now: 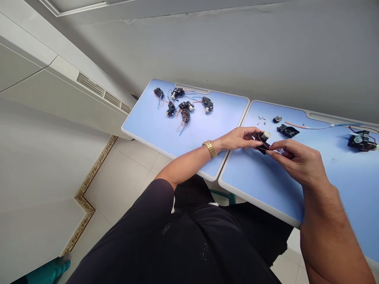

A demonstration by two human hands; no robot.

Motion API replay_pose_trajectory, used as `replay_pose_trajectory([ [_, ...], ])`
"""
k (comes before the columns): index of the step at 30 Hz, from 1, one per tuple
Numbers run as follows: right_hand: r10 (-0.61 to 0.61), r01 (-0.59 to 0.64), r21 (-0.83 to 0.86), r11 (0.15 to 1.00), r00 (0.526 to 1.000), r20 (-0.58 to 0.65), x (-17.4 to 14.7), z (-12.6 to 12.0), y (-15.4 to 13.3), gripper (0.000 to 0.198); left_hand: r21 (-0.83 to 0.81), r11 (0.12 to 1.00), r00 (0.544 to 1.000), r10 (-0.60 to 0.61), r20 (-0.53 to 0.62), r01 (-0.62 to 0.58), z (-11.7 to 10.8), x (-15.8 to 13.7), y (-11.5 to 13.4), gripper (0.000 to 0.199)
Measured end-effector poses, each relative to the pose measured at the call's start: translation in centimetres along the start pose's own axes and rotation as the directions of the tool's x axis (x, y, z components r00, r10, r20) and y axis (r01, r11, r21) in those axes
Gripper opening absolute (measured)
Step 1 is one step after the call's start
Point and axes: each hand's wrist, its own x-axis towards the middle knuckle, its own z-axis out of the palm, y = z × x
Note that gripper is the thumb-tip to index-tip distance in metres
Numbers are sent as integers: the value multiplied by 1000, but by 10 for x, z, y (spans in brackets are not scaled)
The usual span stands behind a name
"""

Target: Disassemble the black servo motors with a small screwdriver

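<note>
My left hand [238, 139] grips a small black motor assembly [262, 146] with red wires and a whitish end, held just above the right table. From the other side, my right hand [299, 157] is closed on a screwdriver with a clear reddish handle [284, 152], its fingertips against the assembly. The screwdriver's tip is hidden. Just beyond my hands lie an open black plastic housing [288, 130], a small round black part [277, 118] and several tiny screws [261, 118].
A larger black assembly [361, 140] with wires lies at the right, beside blue and orange tubing [314, 126]. Several similar motor units [186, 105] sit on the left table [142, 120]. A narrow gap separates the tables, and a wall runs behind them.
</note>
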Motion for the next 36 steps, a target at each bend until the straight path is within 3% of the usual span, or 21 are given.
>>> replay_pose_trajectory([
  [3, -20, 19, 34, 999, 999, 36, 0, -3, -1, 5, 24, 1000, 1000, -14, -10, 14, 1, -2, 4, 67],
  [7, -25, 26, 55, 998, 1000, -6, 2, -6, -5, 9, 29, 999, 1000, -12, -17, 13, 2, -2, 4, 67],
  [11, 5, -6, 108, 994, 1000, 8, 0, -8, -6, 11, 23, 1000, 1000, -10, -24, 10, 2, -1, -1, 63],
  [21, 151, -160, 246, 956, 987, 52, -4, -10, -10, 7, 53, 998, 996, -24, 81, 20, 3, -4, 3, 51],
  [25, 99, -116, 222, 968, 991, 84, -1, -11, -16, 4, 53, 998, 999, -20, 39, 18, 3, -4, 6, 46],
  [28, 68, -72, 173, 982, 997, 30, 2, -9, -16, 6, 50, 999, 999, -3, 32, 1, 4, -5, 5, 41],
  [33, 170, -169, 33, 985, 983, -65, 3, -5, -12, 9, 40, 999, 997, 28, 66, -31, 6, -6, 5, 36],
  [36, 212, -214, -3, 977, 971, -113, 3, -3, -9, 15, 56, 997, 999, 51, 6, -51, 2, -7, 13, 35],
])
